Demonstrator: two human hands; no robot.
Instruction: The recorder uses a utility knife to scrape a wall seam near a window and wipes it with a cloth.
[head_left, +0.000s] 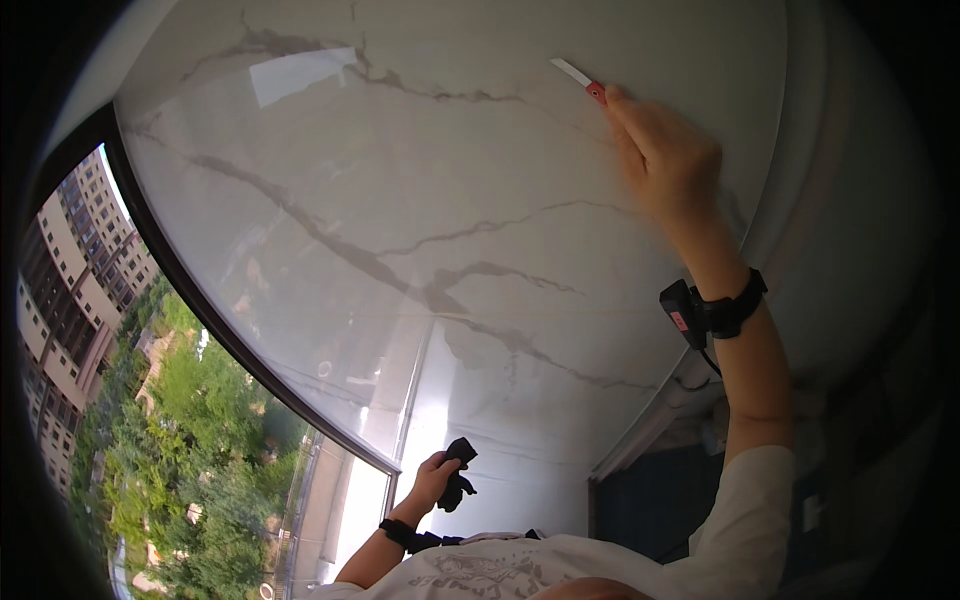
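Note:
Raised at the upper right, my right hand (660, 154) grips a small knife (574, 73) by its red handle, its light blade pointing up and left over the marbled wall panel (480, 172). I cannot tell whether the blade touches the surface. Low in the view, near the window's corner, my left hand (435, 478) is closed on a crumpled black cloth (456, 480). Black straps circle both wrists, and the right one carries a small black device (684, 311).
A dark-framed window (247, 360) runs along the left, with trees and tall buildings outside. The panel's right edge meets a pale trim (645, 416). Beyond the trim, at the lower right, lies a dark blue area (645, 495).

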